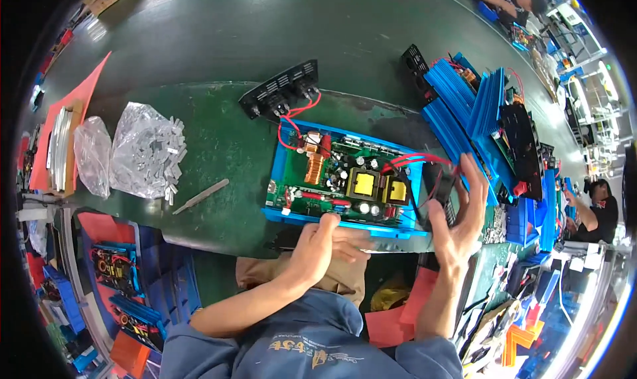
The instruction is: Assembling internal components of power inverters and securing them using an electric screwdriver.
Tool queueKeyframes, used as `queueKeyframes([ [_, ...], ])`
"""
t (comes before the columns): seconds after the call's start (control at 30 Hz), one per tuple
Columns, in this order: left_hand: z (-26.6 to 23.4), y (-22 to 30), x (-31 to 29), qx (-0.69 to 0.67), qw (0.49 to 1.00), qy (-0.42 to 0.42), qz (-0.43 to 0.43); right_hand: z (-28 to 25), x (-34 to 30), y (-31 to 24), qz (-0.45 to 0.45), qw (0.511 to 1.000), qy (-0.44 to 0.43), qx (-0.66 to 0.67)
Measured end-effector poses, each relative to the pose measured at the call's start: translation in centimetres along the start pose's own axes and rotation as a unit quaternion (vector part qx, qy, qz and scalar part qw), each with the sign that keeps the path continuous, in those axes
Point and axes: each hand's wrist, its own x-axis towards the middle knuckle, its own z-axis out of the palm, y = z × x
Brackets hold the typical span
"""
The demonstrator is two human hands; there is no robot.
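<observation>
An open blue metal housing (pixel 419 180) lies before me, with a green circuit board (pixel 325 180) inside it bearing copper coils and yellow-wrapped transformers. Red wires run from its left side to a black slotted end panel (pixel 282 87) on the bench beyond. At the right end, my right hand (pixel 456 213) has thumb and fingers about another black end panel (pixel 442 185), to which red wires lead. My left hand (pixel 322 250) is at the housing's near edge, its thumb up by the rim. The other fingers are stretched out and partly blurred, with nothing visible in them.
Tweezers (pixel 201 196) lie left of the housing, beside a clear bag (pixel 136 140) spilling small grey pieces. More blue housings (pixel 458 104) are piled at the right. Bins with assemblies (pixel 116 273) stand lower left. Other people (pixel 590 213) work at the far right.
</observation>
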Motion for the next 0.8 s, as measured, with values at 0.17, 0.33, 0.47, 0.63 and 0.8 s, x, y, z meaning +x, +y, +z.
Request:
queueKeyframes([
  [0.17, 0.1, -0.2, 0.2, -0.032, 0.999, 0.012, 0.023, 0.4, 6.6, 1.4, -0.206, 0.969, -0.119, -0.074],
  [0.33, 0.1, 0.5, 0.2, -0.068, 0.998, 0.003, 0.017, 2.5, 8.0, 4.7, -0.176, 0.968, -0.151, -0.092],
  [0.47, -3.4, 2.5, -5.2, 0.072, 0.993, -0.044, 0.086, 3.0, 6.1, 2.6, -0.188, 0.96, -0.059, -0.2],
  [0.63, -11.2, 4.6, -9.1, 0.451, 0.776, 0.31, 0.313, 4.5, 4.8, -3.8, -0.195, 0.97, -0.054, -0.136],
  [0.8, -15.8, 4.2, -8.0, 0.55, 0.65, 0.421, 0.313, 13.6, 5.4, -9.6, -0.338, 0.917, -0.212, 0.013],
])
